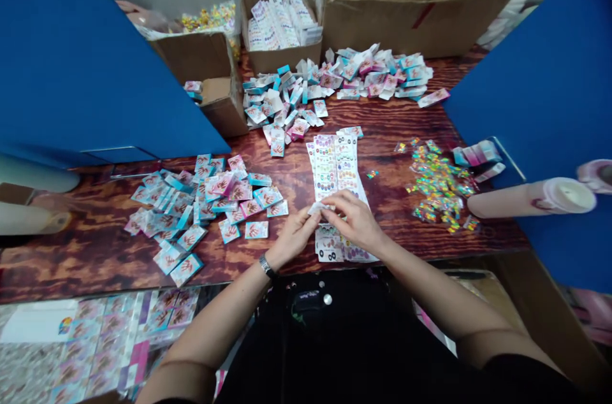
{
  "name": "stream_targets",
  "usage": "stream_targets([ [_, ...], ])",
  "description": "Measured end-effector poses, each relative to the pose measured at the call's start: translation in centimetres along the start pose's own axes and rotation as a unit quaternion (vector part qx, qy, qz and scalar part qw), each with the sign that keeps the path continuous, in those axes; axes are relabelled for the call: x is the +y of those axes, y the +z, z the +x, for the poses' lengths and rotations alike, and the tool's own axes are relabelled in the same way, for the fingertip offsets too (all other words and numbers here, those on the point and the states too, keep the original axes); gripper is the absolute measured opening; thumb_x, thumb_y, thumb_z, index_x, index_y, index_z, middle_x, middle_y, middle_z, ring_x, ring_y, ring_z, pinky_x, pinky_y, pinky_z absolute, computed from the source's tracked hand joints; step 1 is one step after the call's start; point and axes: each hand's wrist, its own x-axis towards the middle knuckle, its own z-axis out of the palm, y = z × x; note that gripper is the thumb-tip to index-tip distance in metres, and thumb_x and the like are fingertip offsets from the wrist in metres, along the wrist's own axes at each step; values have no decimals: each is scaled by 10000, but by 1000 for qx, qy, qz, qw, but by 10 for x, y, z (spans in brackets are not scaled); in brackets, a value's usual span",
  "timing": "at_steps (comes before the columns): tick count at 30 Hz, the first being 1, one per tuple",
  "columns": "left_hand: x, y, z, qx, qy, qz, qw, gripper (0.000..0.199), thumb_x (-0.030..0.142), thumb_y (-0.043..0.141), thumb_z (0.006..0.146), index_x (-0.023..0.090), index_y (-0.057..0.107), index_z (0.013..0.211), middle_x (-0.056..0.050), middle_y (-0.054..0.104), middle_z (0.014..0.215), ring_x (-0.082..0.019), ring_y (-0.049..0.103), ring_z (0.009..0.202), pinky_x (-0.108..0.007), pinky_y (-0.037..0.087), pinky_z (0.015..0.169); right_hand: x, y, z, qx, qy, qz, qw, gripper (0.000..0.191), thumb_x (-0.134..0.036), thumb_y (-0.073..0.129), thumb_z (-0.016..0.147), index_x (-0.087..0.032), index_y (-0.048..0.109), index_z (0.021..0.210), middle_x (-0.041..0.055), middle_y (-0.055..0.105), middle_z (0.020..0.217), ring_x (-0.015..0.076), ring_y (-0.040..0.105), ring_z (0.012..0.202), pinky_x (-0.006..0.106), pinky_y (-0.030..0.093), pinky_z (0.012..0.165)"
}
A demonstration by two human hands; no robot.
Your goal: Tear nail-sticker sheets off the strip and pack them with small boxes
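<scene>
My left hand (292, 237) and my right hand (352, 220) meet over a wooden table (95, 257), their fingertips pinching a small white paper piece (316, 208). Under and beyond my fingers lies a spread of printed sheets (333, 169) with rows of small nail-like designs, partly hidden by my hands. A heap of small pink-and-blue printed packets (191, 213) lies to the left of my left hand. To the right of my right hand is a scatter of shiny multicoloured sachets (437, 186). A dark wristwatch (266, 266) sits on my left wrist.
Another large heap of packets (310, 86) lies at the table's far side. Behind it stand cardboard boxes (406, 2), one holding printed sheets (282, 25). Blue partitions (86, 60) flank the table. A pink roll (530, 197) lies at right; stacked packets (100, 340) sit below the near edge.
</scene>
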Motion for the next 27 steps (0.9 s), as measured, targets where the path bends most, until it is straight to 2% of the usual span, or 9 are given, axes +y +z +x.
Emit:
stream_targets([
  [3, -2, 1, 1, -18, -1, 37, 999, 377, 476, 481, 932, 147, 638, 1027, -49, 666, 940, -181, 597, 873, -305, 468, 817, 7, -5, -2, -9, -31, 9, 999, 166, -289, 485, 958, -223, 630, 1003, 44, 645, 922, 186, 596, 903, 338, 485, 810],
  [5, -4, 1, 0, -31, -8, 38, 999, 394, 454, 505, 926, 146, 590, 1156, -88, 664, 1092, -201, 606, 1006, -337, 467, 904, 25, -23, -2, -7, -23, -2, 1000, 168, -295, 486, 957, -220, 631, 996, 37, 650, 903, 178, 601, 870, 321, 485, 781],
  [9, -9, -3, -1, -29, -36, 37, 998, 433, 449, 534, 906, 144, 554, 1213, -130, 632, 1213, -221, 595, 1108, -381, 463, 971, 92, -78, 8, 23, 40, -166, 985, 240, -326, 477, 953, -201, 644, 1071, 76, 644, 968, 210, 600, 910, 334, 473, 801],
  [12, -11, -4, 1, -34, -42, 61, 997, 394, 442, 527, 908, 152, 585, 1168, -114, 662, 1152, -218, 619, 1056, -384, 481, 951, 145, -105, 22, -83, 53, -295, 951, 252, -267, 456, 938, -182, 670, 1040, 108, 644, 1015, 224, 600, 920, 336, 460, 822],
  [15, -12, -3, 5, -42, -35, 79, 995, 377, 425, 529, 907, 155, 590, 1164, -104, 671, 1143, -216, 628, 1048, -373, 491, 943, 179, -106, 35, -178, 26, -326, 928, 241, -187, 462, 906, -186, 670, 1028, 106, 633, 1174, 226, 579, 1045, 336, 427, 904],
  [17, -10, -3, 9, -44, -26, 88, 995, 371, 413, 529, 906, 146, 594, 1157, -107, 679, 1133, -215, 641, 1029, -362, 508, 918, 189, -99, 40, -195, 12, -317, 928, 226, -191, 476, 902, -187, 661, 1030, 97, 650, 1166, 219, 583, 1045, 330, 421, 914],
  [20, -5, -15, 27, -24, 13, 143, 989, 342, 377, 511, 914, 154, 605, 1156, -105, 684, 1139, -219, 651, 1020, -356, 520, 897, 196, -89, 40, -184, 0, -311, 933, 228, -252, 452, 930, -179, 648, 1021, 97, 685, 1010, 217, 609, 936, 324, 444, 846],
  [23, 5, -43, 62, 81, 38, 290, 953, 329, 331, 498, 917, 160, 604, 1177, -112, 680, 1147, -243, 645, 1032, -381, 504, 920, 199, -82, 32, -156, -4, -312, 937, 251, -290, 422, 943, -181, 646, 976, 108, 676, 959, 231, 610, 903, 335, 454, 805],
  [27, 16, -83, 122, 218, -2, 499, 839, 416, 285, 525, 899, 92, 537, 1268, -187, 616, 1206, -306, 570, 1136, -420, 444, 983, 200, -72, 19, -115, 0, -308, 945, 243, -288, 430, 930, -182, 631, 1015, 112, 683, 987, 248, 628, 921, 354, 475, 799],
])
